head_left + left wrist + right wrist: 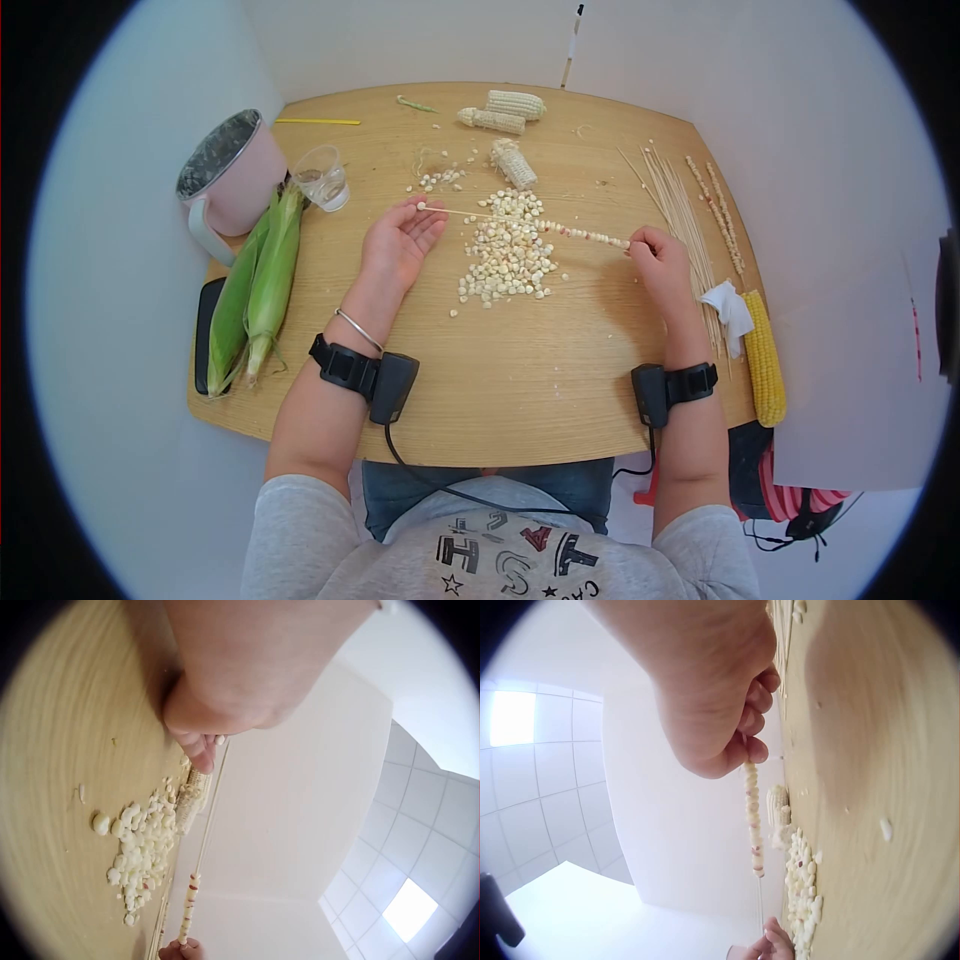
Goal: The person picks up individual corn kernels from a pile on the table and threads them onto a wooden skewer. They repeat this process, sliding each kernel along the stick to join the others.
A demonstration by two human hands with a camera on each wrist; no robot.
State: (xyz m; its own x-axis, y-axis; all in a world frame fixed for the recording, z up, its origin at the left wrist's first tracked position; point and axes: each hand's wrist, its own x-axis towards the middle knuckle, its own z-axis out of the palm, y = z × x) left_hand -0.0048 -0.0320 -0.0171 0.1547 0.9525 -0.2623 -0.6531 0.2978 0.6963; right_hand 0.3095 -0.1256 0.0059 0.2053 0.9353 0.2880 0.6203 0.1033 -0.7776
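Observation:
My right hand (662, 272) grips one end of a thin wooden skewer (460, 212) with curled fingers. Pale corn kernels, a few with red marks, are threaded in a row (585, 235) along the half nearest that hand; the rest of the stick is bare. At the bare tip, my left hand (398, 248) pinches a single corn kernel (421, 206) between thumb and finger. The right wrist view shows the threaded kernels (752, 817) running out from the right fist (727, 727). Below the skewer lies a pile of loose kernels (508, 262) on the table.
Stripped cobs (513, 163) lie behind the pile. At left are a pink pot (235, 180), a clear cup (322, 180) and green husked ears (272, 280). Bare skewers (680, 205), filled skewers (712, 205), a tissue (730, 312) and a yellow cob (765, 365) line the right side.

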